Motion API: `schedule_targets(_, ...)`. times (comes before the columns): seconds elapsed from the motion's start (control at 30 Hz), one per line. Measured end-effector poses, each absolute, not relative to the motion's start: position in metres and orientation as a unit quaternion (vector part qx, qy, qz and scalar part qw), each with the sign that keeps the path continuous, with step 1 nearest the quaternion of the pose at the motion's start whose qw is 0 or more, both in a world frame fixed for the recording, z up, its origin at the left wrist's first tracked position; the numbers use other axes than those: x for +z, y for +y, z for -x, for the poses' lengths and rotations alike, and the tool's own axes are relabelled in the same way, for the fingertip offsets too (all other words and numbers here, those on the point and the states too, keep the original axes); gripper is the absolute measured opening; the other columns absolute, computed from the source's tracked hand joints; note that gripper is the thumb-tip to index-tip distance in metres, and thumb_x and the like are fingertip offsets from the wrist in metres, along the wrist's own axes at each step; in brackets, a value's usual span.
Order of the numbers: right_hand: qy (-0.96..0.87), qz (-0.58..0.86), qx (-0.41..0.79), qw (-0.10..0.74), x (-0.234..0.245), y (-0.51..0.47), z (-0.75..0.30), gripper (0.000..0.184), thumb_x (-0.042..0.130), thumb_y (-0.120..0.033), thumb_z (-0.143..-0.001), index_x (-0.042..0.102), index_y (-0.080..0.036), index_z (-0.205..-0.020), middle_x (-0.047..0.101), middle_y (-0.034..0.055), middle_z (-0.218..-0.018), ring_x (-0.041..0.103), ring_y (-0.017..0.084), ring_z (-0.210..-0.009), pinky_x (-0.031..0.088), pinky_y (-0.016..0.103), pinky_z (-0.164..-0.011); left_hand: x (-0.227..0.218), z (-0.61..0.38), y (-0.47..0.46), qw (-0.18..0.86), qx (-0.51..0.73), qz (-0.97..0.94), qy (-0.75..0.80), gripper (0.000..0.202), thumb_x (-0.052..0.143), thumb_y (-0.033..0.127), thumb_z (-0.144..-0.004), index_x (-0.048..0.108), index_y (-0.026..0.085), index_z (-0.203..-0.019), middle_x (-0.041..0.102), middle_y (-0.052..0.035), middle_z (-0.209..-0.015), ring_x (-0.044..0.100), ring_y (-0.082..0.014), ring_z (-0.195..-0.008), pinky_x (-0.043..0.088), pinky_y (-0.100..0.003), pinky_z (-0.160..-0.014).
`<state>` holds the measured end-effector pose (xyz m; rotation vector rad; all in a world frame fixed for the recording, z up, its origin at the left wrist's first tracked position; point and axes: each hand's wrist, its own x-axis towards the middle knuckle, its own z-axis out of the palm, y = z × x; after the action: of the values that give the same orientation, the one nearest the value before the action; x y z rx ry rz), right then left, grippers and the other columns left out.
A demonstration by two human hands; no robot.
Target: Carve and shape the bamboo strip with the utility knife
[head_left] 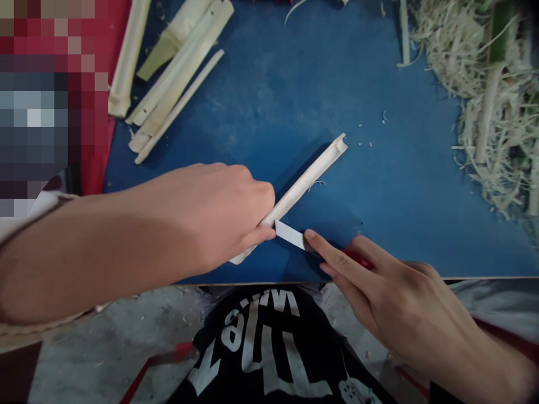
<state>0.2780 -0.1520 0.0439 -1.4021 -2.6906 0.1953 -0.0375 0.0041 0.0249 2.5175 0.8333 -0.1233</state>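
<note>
My left hand (219,210) is closed around the lower part of a pale split bamboo strip (314,173). The strip slants up to the right, its hollow far end over the blue table. Wrapped round the red handle of a utility knife (290,234) is my right hand (370,280), index finger stretched along to the base of the blade. The blade's tip meets the near edge of the strip, right beside my left thumb. My left fingers hide the grip on the strip, and a short piece of its lower end shows under the hand.
Several split bamboo pieces (181,78) lie at the back left of the blue table (295,95). A heap of pale shavings (492,123) covers the right side. Small curls lie near the strip. Another person (42,112), partly pixelated, is at the far left.
</note>
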Motion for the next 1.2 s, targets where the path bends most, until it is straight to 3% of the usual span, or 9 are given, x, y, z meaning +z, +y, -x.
schedule_targets(0.13,-0.883,0.465,0.059,0.039,0.048,-0.153,-0.275,0.052,0.053,-0.018,-0.133,0.066,-0.017,-0.184,0.064,-0.0030,-0.093,0.039,0.011,-0.054,0.029,0.035,-0.049,0.036,0.031,0.007,0.269,-0.086,-0.906,0.315,0.036,0.070,0.056,-0.121,0.086,0.032,-0.099,0.076,-0.0037,-0.074,0.059,-0.0208,-0.052,0.035,-0.038,-0.053)
schedule_targets(0.27,-0.883,0.466,0.055,0.037,0.051,-0.154,-0.273,0.050,0.047,-0.017,-0.135,0.070,-0.016,-0.179,0.058,-0.0044,-0.089,0.034,0.011,-0.053,0.027,0.034,-0.050,0.045,0.026,0.008,0.300,-0.131,-0.882,0.339,0.039,0.065,0.055,-0.121,0.085,0.032,-0.096,0.074,-0.0049,-0.070,0.059,-0.0212,-0.052,0.040,-0.039,-0.057)
schedule_targets(0.47,-0.879,0.475,0.025,0.036,0.045,-0.156,-0.273,0.049,0.057,-0.026,-0.135,0.074,-0.019,-0.180,0.063,-0.0021,-0.093,0.035,0.010,-0.055,0.028,0.033,-0.051,0.038,0.025,0.009,0.298,-0.110,-0.887,0.334,0.037,0.066,0.058,-0.118,0.083,0.033,-0.097,0.078,-0.0060,-0.077,0.058,-0.0219,-0.052,0.039,-0.042,-0.057)
schedule_targets(0.67,-0.880,0.473,-0.003,0.038,0.041,-0.154,-0.273,0.046,0.060,-0.025,-0.135,0.077,-0.019,-0.177,0.063,-0.0020,-0.093,0.035,0.011,-0.056,0.029,0.034,-0.053,0.036,0.024,0.010,0.304,-0.098,-0.888,0.330,0.036,0.067,0.058,-0.118,0.081,0.032,-0.097,0.078,-0.0063,-0.078,0.058,-0.0220,-0.054,0.040,-0.042,-0.060)
schedule_targets(0.97,-0.881,0.471,-0.029,0.016,0.038,-0.155,-0.285,0.072,0.074,-0.028,-0.130,0.054,-0.027,-0.200,0.069,-0.0033,-0.096,0.054,0.011,-0.064,0.034,0.030,-0.057,0.036,0.023,0.012,0.311,-0.107,-0.883,0.335,0.040,0.069,0.057,-0.117,0.076,0.031,-0.088,0.070,-0.0041,-0.068,0.054,-0.0208,-0.050,0.037,-0.043,-0.059)
schedule_targets(1.2,-0.874,0.481,-0.068,0.013,0.038,-0.144,-0.287,0.050,0.072,-0.024,-0.132,0.078,-0.028,-0.181,0.069,-0.0032,-0.092,0.049,0.010,-0.063,0.031,0.032,-0.058,0.034,0.015,0.016,0.289,-0.163,-0.880,0.340,0.039,0.082,0.049,-0.113,0.073,0.031,-0.079,0.064,-0.0020,-0.058,0.053,-0.0204,-0.045,0.036,-0.042,-0.054)
